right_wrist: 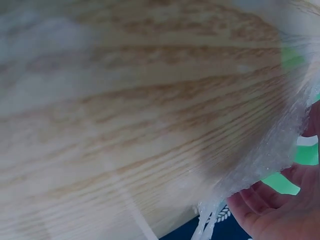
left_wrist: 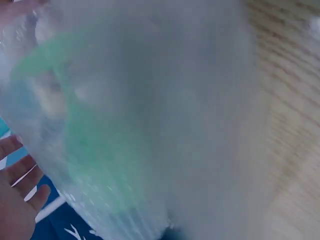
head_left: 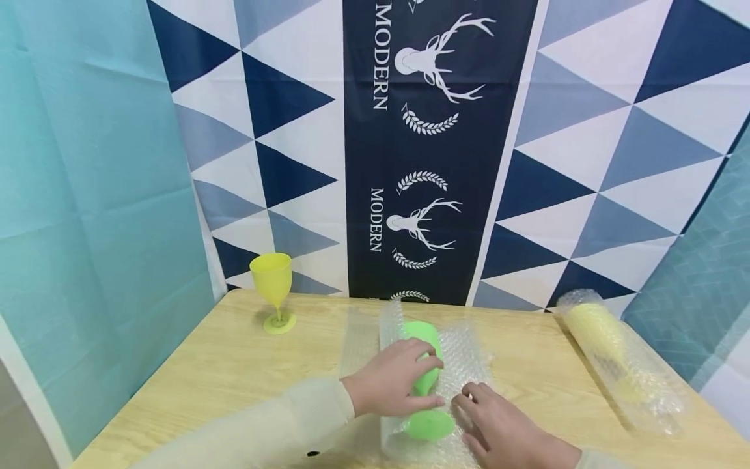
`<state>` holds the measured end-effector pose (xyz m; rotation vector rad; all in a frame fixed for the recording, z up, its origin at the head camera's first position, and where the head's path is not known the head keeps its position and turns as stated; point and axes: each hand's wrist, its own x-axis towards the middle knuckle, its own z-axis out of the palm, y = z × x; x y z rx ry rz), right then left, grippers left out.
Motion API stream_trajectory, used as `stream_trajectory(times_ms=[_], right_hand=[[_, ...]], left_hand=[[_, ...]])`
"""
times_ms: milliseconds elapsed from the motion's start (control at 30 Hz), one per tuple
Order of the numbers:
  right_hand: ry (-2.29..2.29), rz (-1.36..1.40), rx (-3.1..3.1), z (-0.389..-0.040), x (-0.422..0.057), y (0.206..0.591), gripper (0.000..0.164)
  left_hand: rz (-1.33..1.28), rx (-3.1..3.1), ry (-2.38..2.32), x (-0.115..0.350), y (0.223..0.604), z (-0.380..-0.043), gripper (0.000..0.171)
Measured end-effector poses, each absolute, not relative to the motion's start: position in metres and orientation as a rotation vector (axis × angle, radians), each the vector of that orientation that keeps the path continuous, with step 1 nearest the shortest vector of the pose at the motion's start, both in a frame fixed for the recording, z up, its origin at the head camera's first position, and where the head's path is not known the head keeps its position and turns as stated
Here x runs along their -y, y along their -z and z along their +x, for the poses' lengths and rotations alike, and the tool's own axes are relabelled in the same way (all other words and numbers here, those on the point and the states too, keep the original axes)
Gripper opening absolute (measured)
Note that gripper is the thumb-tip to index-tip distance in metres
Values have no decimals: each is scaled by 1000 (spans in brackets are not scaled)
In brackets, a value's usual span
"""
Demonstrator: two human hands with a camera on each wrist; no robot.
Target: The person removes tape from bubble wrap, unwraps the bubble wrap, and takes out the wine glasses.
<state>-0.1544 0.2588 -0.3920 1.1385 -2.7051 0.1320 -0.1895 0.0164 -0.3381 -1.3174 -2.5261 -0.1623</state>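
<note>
A green plastic goblet [head_left: 430, 425] lies on its side on a sheet of bubble wrap [head_left: 463, 352], its foot toward me. My left hand [head_left: 401, 378] reaches over the goblet from the left, fingers spread across bowl and stem. In the left wrist view, a raised flap of wrap [left_wrist: 195, 125] veils the goblet [left_wrist: 100, 145], and loosely extended fingers [left_wrist: 22, 172] show beyond the wrap's edge. To the right of the goblet, my right hand [head_left: 504, 423] holds the wrap's right side with bent fingers. The right wrist view shows the lifted wrap edge [right_wrist: 265, 165] at its fingertips.
A yellow goblet [head_left: 273, 283] stands upright at the table's back left. At the right edge lies a yellow goblet rolled in bubble wrap [head_left: 615, 355]. Behind the wooden table [head_left: 234, 365] hangs a patterned curtain [head_left: 433, 150].
</note>
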Motion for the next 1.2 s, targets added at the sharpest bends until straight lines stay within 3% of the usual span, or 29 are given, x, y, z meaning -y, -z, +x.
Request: stream_trajectory(times_ms=[467, 1200], right_hand=[[-148, 1097, 2792, -154, -255, 395, 36], [-319, 1047, 2839, -157, -259, 392, 38]], left_hand=[[-1358, 2458, 103, 13, 357, -183, 56], [-1248, 2504, -73, 74, 383, -181, 47]])
